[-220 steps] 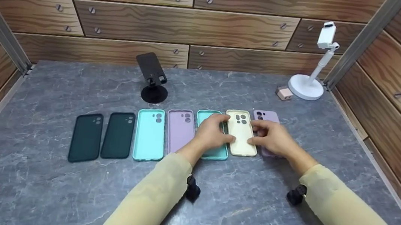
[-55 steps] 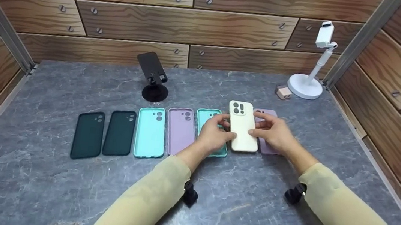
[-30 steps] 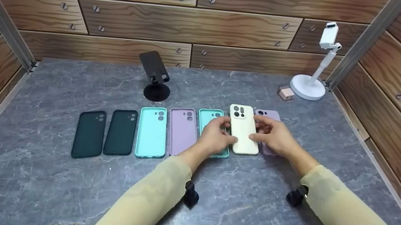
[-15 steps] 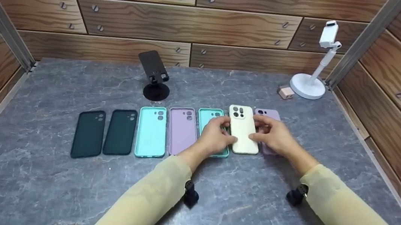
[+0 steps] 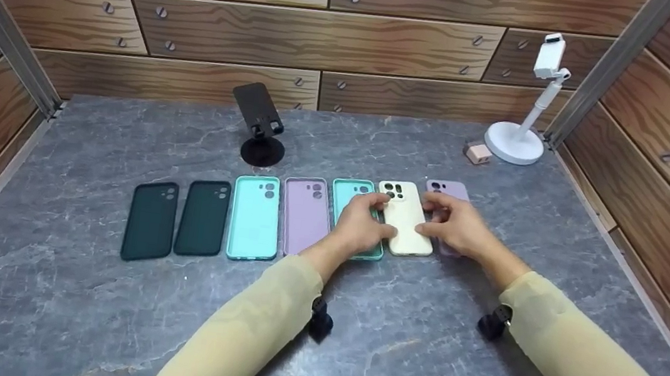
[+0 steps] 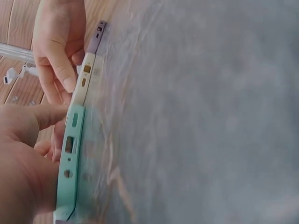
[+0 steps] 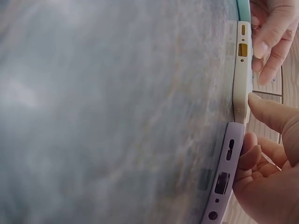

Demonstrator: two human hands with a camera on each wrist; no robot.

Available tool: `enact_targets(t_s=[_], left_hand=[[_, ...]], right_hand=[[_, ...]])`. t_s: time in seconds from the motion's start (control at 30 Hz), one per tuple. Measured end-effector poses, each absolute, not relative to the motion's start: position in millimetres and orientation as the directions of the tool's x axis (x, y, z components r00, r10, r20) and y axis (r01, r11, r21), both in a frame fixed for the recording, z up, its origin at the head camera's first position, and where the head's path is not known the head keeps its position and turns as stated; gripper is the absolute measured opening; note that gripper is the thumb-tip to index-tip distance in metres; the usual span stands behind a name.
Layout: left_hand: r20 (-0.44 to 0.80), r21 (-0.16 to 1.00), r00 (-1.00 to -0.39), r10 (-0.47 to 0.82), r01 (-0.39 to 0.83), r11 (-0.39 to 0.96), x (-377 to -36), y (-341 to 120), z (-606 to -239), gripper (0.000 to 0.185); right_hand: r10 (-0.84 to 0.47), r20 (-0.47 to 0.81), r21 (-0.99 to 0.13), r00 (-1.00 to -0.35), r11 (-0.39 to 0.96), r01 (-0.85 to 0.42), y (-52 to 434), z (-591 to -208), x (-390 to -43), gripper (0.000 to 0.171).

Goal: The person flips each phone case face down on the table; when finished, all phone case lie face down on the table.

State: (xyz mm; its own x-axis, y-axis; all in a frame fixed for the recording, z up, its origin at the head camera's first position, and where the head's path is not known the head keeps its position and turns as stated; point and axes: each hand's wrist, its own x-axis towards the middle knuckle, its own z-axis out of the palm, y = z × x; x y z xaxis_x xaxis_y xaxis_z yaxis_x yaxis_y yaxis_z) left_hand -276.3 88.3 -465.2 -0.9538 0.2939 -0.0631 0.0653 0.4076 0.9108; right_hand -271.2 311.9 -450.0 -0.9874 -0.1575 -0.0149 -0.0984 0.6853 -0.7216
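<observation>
A cream phone case [image 5: 404, 224] lies back up on the grey table [image 5: 75, 310], between a teal case [image 5: 350, 191] and a lilac case [image 5: 449, 190]. My left hand [image 5: 373, 208] holds its left edge and partly covers the teal case. My right hand [image 5: 436, 215] holds its right edge, over the lilac case. The left wrist view shows the cream case [image 6: 88, 81] flat on the table, with the right thumb on it. In the right wrist view the cream case [image 7: 241, 79] sits end-on beside the lilac case [image 7: 224, 177], with fingers at both sides.
Further left in the row lie a lilac case [image 5: 305, 215], a teal case [image 5: 254, 217] and two dark green cases [image 5: 201, 218] [image 5: 149, 221]. A black phone stand [image 5: 260, 126] stands behind them. A white stand [image 5: 525, 127] and a small pink block [image 5: 478, 153] sit back right. Wooden walls enclose the table.
The cream case lay inside up at first; it was lifted, now shows its back and has come down flat into its place in the row. Both hands stayed on it.
</observation>
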Motion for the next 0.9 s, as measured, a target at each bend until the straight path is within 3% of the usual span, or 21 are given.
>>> enact_targets(t_s=[0.37, 0.6, 0.9], left_hand=[[-0.069, 0.961, -0.961, 0.270, 0.009, 0.277, -279, 69, -444, 0.060], [0.000, 0.960, -0.971, 0.237, 0.066, 0.271, -280, 47, -433, 0.057], [-0.003, 0.953, -0.982, 0.190, 0.055, 0.298, -283, 8, -433, 0.058]], right_hand=[[-0.135, -0.019, -0.694, -0.991, 0.715, -0.085, 303, -438, -275, 0.064], [-0.147, 0.053, -0.739, -0.988, 0.659, -0.138, 289, -428, -274, 0.058], [-0.199, 0.070, -0.780, -0.978, 0.600, -0.178, 260, -432, -269, 0.056]])
